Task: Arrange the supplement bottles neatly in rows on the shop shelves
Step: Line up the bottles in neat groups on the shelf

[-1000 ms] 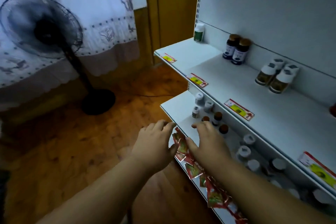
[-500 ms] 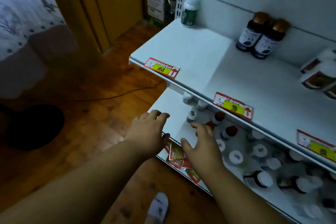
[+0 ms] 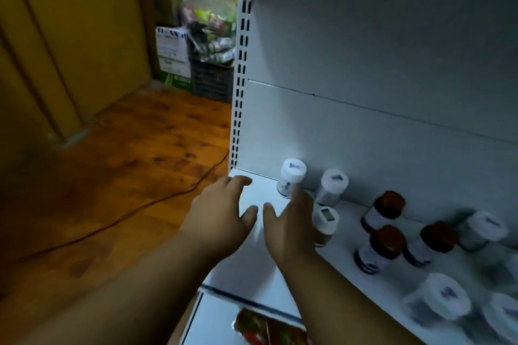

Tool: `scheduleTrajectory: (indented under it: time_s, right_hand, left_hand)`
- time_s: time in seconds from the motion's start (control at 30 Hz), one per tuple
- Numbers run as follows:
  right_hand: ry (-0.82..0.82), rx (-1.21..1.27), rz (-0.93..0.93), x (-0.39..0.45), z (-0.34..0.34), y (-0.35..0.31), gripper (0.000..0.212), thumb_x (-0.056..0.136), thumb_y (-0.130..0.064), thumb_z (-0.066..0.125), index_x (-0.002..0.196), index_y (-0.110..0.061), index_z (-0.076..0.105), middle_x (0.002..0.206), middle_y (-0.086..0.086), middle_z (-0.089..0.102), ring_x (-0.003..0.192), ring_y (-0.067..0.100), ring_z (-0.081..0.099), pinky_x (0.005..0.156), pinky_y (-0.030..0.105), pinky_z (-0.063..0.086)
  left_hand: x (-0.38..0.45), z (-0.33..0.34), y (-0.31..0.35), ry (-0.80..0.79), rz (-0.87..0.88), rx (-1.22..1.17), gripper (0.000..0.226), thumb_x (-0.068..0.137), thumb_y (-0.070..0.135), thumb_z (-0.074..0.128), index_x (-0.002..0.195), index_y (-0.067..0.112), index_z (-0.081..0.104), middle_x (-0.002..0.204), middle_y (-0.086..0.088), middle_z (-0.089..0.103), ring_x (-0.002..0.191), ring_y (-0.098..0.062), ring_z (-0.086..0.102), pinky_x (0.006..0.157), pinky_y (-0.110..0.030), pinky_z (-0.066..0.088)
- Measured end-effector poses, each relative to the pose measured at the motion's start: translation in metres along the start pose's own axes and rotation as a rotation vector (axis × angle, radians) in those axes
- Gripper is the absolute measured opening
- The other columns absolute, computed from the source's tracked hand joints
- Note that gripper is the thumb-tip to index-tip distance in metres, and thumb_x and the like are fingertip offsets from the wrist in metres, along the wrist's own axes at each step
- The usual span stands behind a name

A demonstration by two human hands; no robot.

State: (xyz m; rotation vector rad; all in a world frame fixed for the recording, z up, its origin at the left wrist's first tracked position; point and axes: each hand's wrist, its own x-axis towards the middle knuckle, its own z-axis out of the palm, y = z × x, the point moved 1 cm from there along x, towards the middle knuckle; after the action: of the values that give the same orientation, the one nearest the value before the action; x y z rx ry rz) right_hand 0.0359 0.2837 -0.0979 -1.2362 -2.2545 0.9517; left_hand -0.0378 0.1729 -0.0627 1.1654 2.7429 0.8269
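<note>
Both my hands reach over the left end of a white shelf. My left hand hovers palm down with relaxed fingers and holds nothing. My right hand is spread beside it, its fingertips close to a white-capped bottle at the back; contact is unclear. A second white-capped bottle stands next to that one, and a third sits just right of my right hand. Brown-capped dark bottles stand further right. More white-capped bottles are blurred at the right.
The grey back panel rises behind the bottles, with a slotted upright at its left edge. A lower shelf with red packets shows below. Wooden floor with a cable lies left; boxes and a crate stand beyond.
The view has dropped closer to the lower shelf, so the upper shelf is out of sight. Both hands have moved forward over the shelf's left end, toward the white-capped bottles at the back.
</note>
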Motion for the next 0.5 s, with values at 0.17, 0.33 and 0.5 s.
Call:
scheduleTrajectory:
  time_s: [0.17,0.33,0.5]
  right_hand:
    - [0.378,0.069,0.063,0.047,0.039,0.012,0.056,0.082,-0.032,0.068,0.127,-0.008,0.044,0.128,0.011,0.047,0.119,0.030,0.047,0.098,0.033,0.036]
    - [0.454,0.191,-0.007,0.093,0.064,0.024,0.059,0.072,-0.022,0.073,0.123,-0.005,0.049,0.124,0.017,0.055,0.116,0.037,0.052,0.095,0.041,0.044]
    - [0.260,0.397,-0.002,0.082,0.060,0.019,0.050,0.068,-0.023,0.078,0.105,-0.015,0.045,0.105,0.003,0.062,0.092,0.024,0.063,0.066,0.023,0.046]
  left_hand:
    - [0.030,0.051,-0.036,-0.013,0.122,-0.100,0.054,0.094,0.040,0.058,0.143,0.031,0.037,0.143,0.006,0.046,0.127,-0.014,0.047,0.107,-0.034,0.041]
    - [0.054,0.074,-0.052,-0.008,0.195,-0.072,0.057,0.091,0.034,0.061,0.143,0.026,0.039,0.140,0.000,0.049,0.126,-0.018,0.049,0.105,-0.033,0.040]
    - [0.058,0.073,-0.056,-0.020,0.171,-0.152,0.068,0.085,0.036,0.069,0.145,0.023,0.039,0.138,0.001,0.050,0.123,-0.014,0.051,0.104,-0.031,0.042]
